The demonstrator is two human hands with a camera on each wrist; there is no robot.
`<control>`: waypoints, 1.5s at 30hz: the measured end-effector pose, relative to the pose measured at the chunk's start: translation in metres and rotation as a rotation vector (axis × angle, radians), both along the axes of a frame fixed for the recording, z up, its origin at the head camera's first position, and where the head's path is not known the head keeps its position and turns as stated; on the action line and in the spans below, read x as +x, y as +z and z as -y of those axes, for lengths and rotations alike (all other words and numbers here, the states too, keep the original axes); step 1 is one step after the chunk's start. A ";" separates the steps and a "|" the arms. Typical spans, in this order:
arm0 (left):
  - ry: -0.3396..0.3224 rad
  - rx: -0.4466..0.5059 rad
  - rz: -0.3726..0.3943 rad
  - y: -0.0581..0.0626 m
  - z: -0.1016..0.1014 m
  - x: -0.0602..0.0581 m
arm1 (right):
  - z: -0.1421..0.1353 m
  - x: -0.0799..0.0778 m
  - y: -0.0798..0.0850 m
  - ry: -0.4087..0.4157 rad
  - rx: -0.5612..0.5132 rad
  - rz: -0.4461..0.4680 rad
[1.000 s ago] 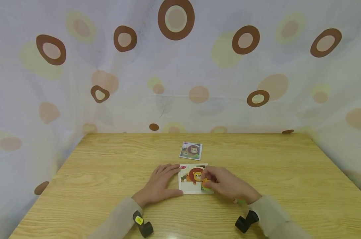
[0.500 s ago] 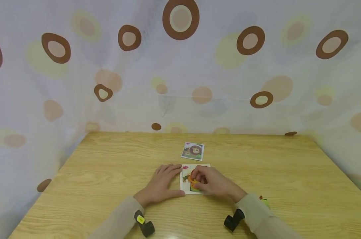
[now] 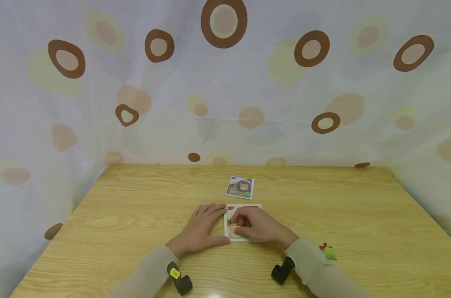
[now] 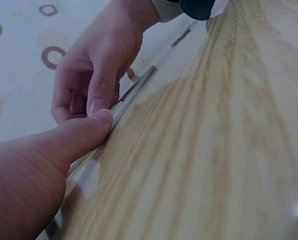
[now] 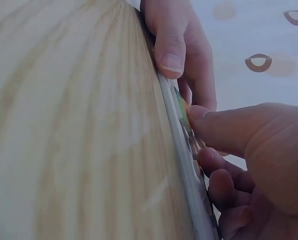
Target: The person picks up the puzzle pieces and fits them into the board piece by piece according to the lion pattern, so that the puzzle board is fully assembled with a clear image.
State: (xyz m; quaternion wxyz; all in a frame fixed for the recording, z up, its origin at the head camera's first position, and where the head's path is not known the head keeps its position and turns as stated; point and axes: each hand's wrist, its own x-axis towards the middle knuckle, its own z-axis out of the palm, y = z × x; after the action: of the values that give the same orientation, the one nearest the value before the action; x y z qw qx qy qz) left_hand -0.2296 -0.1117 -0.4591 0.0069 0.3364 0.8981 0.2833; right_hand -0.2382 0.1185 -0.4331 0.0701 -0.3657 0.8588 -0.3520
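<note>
A white-rimmed jigsaw puzzle tray (image 3: pixel 225 225) with a lion picture lies flat on the table, mostly covered by my right hand (image 3: pixel 260 225). Thumb and bent fingers of that hand pinch a puzzle piece (image 3: pixel 233 231) at the tray's lower left. The right wrist view shows the piece (image 5: pixel 182 105) as green and orange, low over the tray (image 5: pixel 175 125). My left hand (image 3: pixel 199 231) rests on the table with its fingers stretched out. Its thumb and fingertips touch the tray's left edge, and the left wrist view has this thumb (image 4: pixel 84 135) right at the rim.
Behind the tray lies a small picture card (image 3: pixel 240 187) with a lion on it. A loose green and red puzzle piece (image 3: pixel 327 251) is on the table beside my right forearm. A spotted curtain (image 3: pixel 225 82) hangs around the wooden table (image 3: pixel 143 207).
My right hand has moved left across the tray with the puzzle piece, from its lower right to its lower left. The loose piece beside the forearm has come into clearer view. My left hand stays put.
</note>
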 end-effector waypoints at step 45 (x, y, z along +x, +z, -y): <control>-0.006 -0.006 0.003 0.000 -0.001 -0.001 | 0.008 -0.012 0.014 -0.103 0.115 0.122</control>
State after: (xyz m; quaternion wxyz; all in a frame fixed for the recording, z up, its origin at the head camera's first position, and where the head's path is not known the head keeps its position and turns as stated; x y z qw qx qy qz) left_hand -0.2311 -0.1108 -0.4592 0.0101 0.3384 0.8980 0.2811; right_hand -0.2503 0.1101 -0.4195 0.1250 -0.2944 0.8892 -0.3271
